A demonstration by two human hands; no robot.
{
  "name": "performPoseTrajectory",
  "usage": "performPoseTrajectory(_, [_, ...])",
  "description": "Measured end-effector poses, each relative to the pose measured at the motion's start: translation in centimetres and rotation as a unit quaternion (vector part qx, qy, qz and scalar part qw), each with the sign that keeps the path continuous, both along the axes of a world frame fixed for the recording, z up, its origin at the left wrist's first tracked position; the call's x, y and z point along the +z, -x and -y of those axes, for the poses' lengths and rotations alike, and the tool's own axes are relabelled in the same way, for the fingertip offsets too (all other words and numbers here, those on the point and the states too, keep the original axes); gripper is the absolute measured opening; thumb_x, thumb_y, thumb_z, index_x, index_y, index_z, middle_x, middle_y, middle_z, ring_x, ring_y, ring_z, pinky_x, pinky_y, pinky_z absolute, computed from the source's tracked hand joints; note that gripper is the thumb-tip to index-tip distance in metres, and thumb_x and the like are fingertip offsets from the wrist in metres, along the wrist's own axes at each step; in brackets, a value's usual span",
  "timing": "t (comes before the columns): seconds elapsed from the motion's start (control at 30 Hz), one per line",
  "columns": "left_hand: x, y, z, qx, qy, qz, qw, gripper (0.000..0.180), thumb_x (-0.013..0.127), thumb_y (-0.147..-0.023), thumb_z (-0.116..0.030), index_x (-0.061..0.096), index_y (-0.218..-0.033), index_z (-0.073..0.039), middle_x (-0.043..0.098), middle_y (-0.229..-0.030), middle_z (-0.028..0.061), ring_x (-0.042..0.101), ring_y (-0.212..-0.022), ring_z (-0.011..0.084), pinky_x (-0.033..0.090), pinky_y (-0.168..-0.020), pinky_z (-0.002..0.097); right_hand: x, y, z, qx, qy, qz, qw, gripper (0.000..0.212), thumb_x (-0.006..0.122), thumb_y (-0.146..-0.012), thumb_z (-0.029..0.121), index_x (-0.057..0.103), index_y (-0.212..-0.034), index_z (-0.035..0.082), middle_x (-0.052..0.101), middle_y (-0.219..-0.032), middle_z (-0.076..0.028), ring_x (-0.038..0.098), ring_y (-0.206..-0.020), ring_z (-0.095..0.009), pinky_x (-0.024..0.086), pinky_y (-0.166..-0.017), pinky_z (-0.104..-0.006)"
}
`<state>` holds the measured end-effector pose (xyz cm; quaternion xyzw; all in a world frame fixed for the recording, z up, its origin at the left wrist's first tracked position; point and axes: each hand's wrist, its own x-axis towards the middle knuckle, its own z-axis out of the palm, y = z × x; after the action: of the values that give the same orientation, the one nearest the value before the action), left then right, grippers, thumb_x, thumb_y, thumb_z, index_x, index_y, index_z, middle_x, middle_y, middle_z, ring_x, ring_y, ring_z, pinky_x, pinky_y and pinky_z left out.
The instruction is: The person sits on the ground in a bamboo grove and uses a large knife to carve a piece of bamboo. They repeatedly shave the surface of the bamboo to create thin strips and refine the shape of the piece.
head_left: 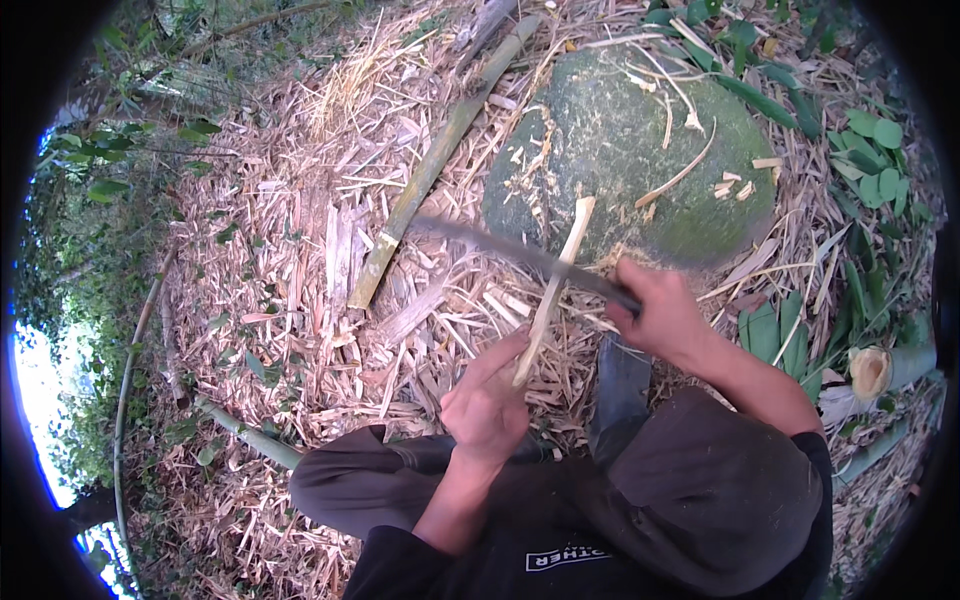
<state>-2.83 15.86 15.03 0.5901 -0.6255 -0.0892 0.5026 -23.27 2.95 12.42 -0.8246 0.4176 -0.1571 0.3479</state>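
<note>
My left hand (485,410) is closed round the lower end of a pale split bamboo strip (576,232), which slants up and away to the right. In my right hand (660,312) is the dark handle of a machete. Its long blade (490,243) points left and crosses the strip around its middle; whether the edge touches the wood I cannot tell. The strip's far end lies in front of a large mossy rock (610,130). Both hands are above the ground, in front of my bent legs.
Dry leaf litter and pale shavings (410,370) cover the ground. A greenish bamboo pole (430,165) lies left of the rock. At the right is a cut bamboo stem (905,366) among green leaves (870,150). Another thin pole (250,435) lies by my left knee.
</note>
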Motion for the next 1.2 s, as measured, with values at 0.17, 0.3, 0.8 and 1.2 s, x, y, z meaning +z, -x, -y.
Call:
performPoseTrajectory(0.17, [0.3,0.8,-0.8,0.006,-0.023,0.062,0.998,0.015,0.068,-0.089,0.004,0.060,-0.101,-0.002,0.074,-0.101,0.0195,0.076,-0.088,0.0321,0.061,-0.072,0.0342,1.4,1.0,-0.9,0.062,0.025,0.062,0.996,0.021,0.072,-0.077,0.009,0.054,-0.088,0.007,0.064,-0.075,-0.013,0.067,-0.064,-0.035,0.053,-0.056,-0.0438])
performPoseTrajectory(0.3, [0.5,0.7,0.1,-0.008,0.006,0.022,1.000,0.018,0.066,-0.091,0.005,0.058,-0.105,-0.001,0.074,-0.102,0.0207,0.076,-0.085,0.0329,0.062,-0.069,0.0351,-1.2,1.7,-0.4,-0.026,0.004,0.009,1.000,0.019,0.072,-0.076,0.009,0.057,-0.088,0.007,0.063,-0.071,-0.015,0.065,-0.061,-0.037,0.052,-0.056,-0.0449])
performPoseTrajectory(0.8, [0.8,1.0,0.7,-0.120,0.030,0.048,0.991,0.021,0.071,-0.074,-0.007,0.062,-0.093,-0.005,0.069,-0.109,0.0129,0.071,-0.101,0.0338,0.063,-0.081,0.0383,-6.6,3.8,-1.6,-0.215,-0.060,-0.061,0.973,0.015,0.064,-0.087,0.013,0.054,-0.086,0.001,0.057,-0.059,-0.012,0.061,-0.051,-0.026,0.046,-0.054,-0.0388])
performPoseTrajectory(1.2, [0.7,2.6,-0.7,-0.188,-0.126,-0.125,0.966,0.039,0.073,-0.077,-0.001,0.071,-0.115,-0.011,0.054,-0.101,0.0096,0.057,-0.095,0.0280,0.050,-0.080,0.0390,-9.7,4.2,-3.6,-0.286,-0.193,0.065,0.936,0.011,0.065,-0.088,0.007,0.062,-0.096,-0.001,0.057,-0.065,-0.001,0.052,-0.053,-0.008,0.041,-0.050,-0.0282])
